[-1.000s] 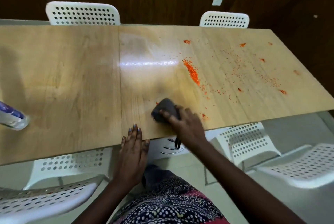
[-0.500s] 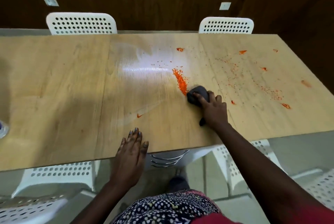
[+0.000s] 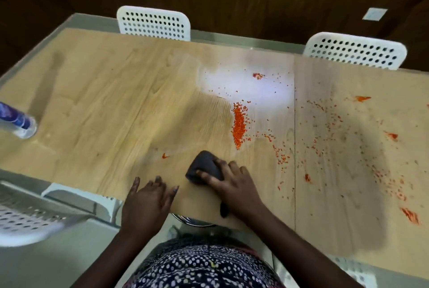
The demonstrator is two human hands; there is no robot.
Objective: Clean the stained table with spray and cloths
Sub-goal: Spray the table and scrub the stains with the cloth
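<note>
Mid-wipe on a wooden tabletop (image 3: 116,106) still far from clean. Right hand (image 3: 234,185) pressed down on a dark grey cloth (image 3: 203,165), fingers curled over its near edge and pinning it flat near the front of the tabletop. Left hand (image 3: 148,199) flat, fingers spread and straight, holding nothing, resting on the front edge just left of the cloth as a brace.

Key relation: heaped line of orange crumbs (image 3: 239,125) just beyond the cloth and slightly to its right, long axis running roughly away from the body, near end pointing almost at the cloth. Right hand clearly the nearer one and already holding the tool. Judged best next: cloth pushed forward and rightward along that axis, or brought around the far end and drawn back, rather than across it, which would likely spread the heap sideways.

One small orange smear (image 3: 165,155) just left of the cloth. Scattered orange specks and smears (image 3: 348,139) across the right panel, well apart from both hands and needing a longer reach. Pale wet sheen (image 3: 243,83) beyond the heap, likely spray already laid down.

Spray bottle (image 3: 17,121), blue-labelled and clear, at the far left of the tabletop, well apart from both hands. White perforated chairs (image 3: 153,22) along the far side.
</note>
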